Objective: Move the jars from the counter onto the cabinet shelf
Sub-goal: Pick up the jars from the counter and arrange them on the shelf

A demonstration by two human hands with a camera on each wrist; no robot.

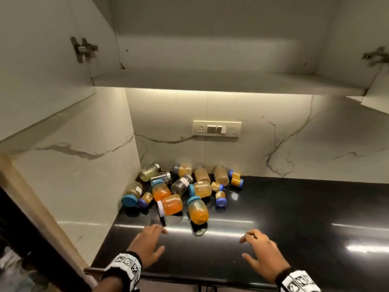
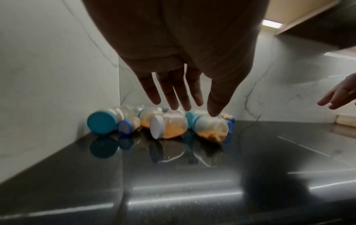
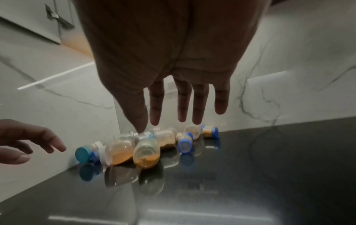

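Several jars lie on their sides in a heap in the back left corner of the black counter [image 1: 294,218]. Nearest me are an orange-filled jar with a white lid [image 1: 171,204] [image 2: 169,125] [image 3: 119,152] and a teal-lidded jar [image 1: 197,209] [image 2: 210,129] [image 3: 146,153]. A teal-lidded jar [image 1: 132,194] lies by the left wall. The cabinet shelf [image 1: 210,81] above holds nothing I can see. My left hand [image 1: 150,242] [image 2: 181,91] hovers open, fingers spread, just short of the white-lidded jar. My right hand [image 1: 262,249] [image 3: 181,103] hovers open over bare counter to the right.
The marble backsplash carries a switch plate [image 1: 216,128]. A side wall panel [image 1: 84,165] bounds the counter on the left. Open cabinet doors with hinges [image 1: 83,49] flank the shelf. A light strip glows under the shelf. The counter stretches dark and glossy to the right.
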